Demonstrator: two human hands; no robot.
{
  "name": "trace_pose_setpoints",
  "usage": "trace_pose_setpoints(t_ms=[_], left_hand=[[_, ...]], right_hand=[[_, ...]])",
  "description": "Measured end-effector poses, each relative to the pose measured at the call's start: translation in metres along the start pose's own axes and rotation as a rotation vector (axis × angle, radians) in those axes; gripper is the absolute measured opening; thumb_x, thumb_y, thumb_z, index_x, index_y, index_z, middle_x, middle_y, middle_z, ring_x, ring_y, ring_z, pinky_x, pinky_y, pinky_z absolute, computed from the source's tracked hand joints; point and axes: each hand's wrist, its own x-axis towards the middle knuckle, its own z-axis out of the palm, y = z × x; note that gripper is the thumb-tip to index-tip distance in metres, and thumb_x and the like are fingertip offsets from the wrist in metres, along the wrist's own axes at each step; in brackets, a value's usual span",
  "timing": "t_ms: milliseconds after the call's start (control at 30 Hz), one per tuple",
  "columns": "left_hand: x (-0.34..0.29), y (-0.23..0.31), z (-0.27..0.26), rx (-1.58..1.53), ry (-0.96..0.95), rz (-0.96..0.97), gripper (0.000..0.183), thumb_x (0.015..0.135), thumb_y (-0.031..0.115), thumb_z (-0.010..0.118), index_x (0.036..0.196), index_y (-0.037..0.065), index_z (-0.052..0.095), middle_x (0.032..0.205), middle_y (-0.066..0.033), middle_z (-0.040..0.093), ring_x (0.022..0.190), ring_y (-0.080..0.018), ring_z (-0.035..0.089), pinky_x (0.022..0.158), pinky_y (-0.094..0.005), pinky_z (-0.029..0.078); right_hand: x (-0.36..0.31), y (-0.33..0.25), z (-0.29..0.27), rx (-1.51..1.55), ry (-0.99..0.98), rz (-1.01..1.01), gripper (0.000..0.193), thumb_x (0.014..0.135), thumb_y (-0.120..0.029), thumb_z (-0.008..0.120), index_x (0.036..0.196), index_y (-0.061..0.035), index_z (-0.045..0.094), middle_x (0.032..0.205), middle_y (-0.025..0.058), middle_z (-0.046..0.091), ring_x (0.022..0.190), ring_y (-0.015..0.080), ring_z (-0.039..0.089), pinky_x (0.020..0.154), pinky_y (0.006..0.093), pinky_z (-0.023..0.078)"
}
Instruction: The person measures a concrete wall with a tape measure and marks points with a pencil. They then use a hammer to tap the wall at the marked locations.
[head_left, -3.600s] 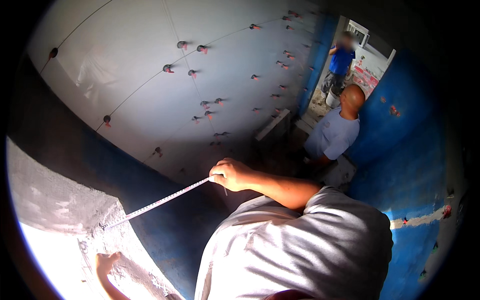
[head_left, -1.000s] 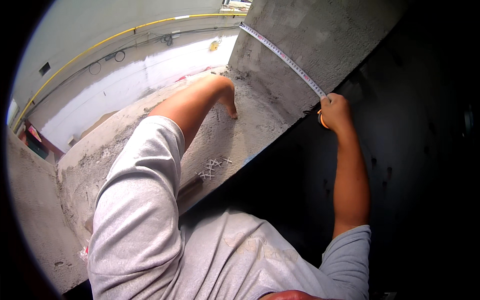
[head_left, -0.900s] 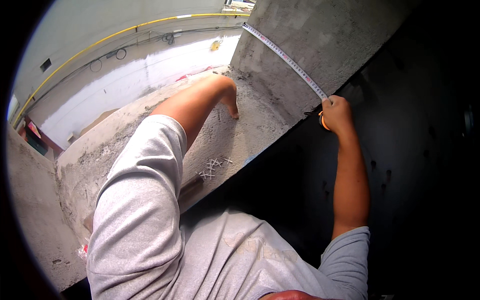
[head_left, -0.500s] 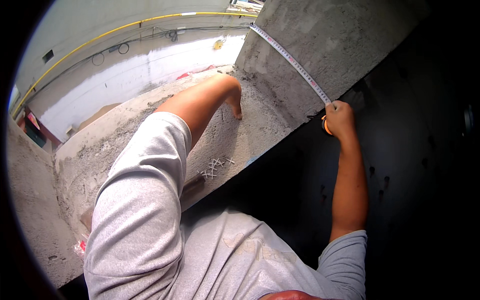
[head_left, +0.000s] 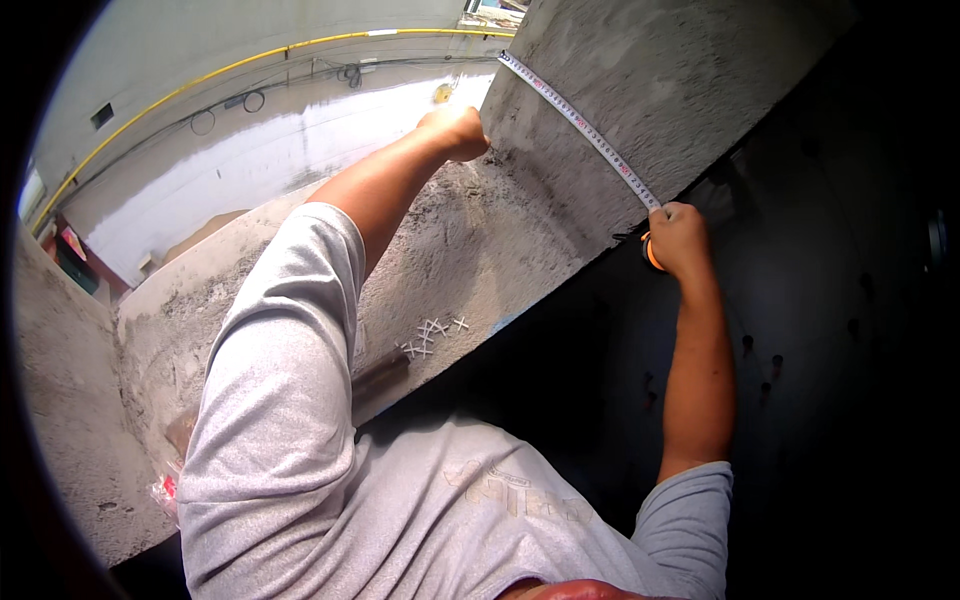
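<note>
Tape measure [head_left: 580, 125] stretched across grey ledge [head_left: 480, 250], barely shifted lately; right hand [head_left: 678, 235] gripping case, left hand [head_left: 455, 130] fisted, pressing ledge.

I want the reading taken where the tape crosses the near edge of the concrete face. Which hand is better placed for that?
Probably the right hand: it grips the tape case at that near edge, where the tape measure ends. The left hand presses on the concrete face farther up, away from that edge.
</note>
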Motion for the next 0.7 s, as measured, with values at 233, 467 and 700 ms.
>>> trace_pose_setpoints(t_ms=[233, 467, 700], left_hand=[[0.075, -0.005, 0.005, -0.250, 0.389, 0.183, 0.085, 0.096, 0.033, 0.065, 0.164, -0.006, 0.032, 0.171, -0.0248, 0.034, 0.160, -0.0331, 0.032, 0.131, -0.0356, 0.027], [0.095, 0.008, 0.014, -0.276, 0.327, 0.216, 0.090, 0.092, 0.037, 0.070, 0.163, -0.006, 0.036, 0.170, -0.0232, 0.038, 0.160, -0.0308, 0.033, 0.130, -0.0353, 0.029], [0.101, -0.004, 0.030, -0.467, 0.371, 0.252, 0.108, 0.086, 0.055, 0.080, 0.163, -0.006, 0.035, 0.169, -0.0242, 0.039, 0.160, -0.0325, 0.033, 0.130, -0.0358, 0.029]], right_hand=[[-0.003, -0.007, -0.005, -0.029, -0.015, -0.004, 0.036, 0.099, -0.027, 0.063, 0.082, 0.0047, 0.070, 0.084, 0.0272, 0.072, 0.080, 0.0462, 0.072, 0.074, 0.0522, 0.056], [-0.006, -0.008, -0.005, -0.014, 0.009, 0.017, 0.036, 0.099, -0.025, 0.064, 0.079, 0.0046, 0.068, 0.080, 0.0265, 0.071, 0.076, 0.0450, 0.072, 0.071, 0.0519, 0.055], [-0.003, -0.005, -0.004, 0.014, 0.016, -0.011, 0.037, 0.098, -0.025, 0.066, 0.077, 0.0053, 0.066, 0.074, 0.0261, 0.068, 0.069, 0.0426, 0.070, 0.065, 0.0498, 0.054]])
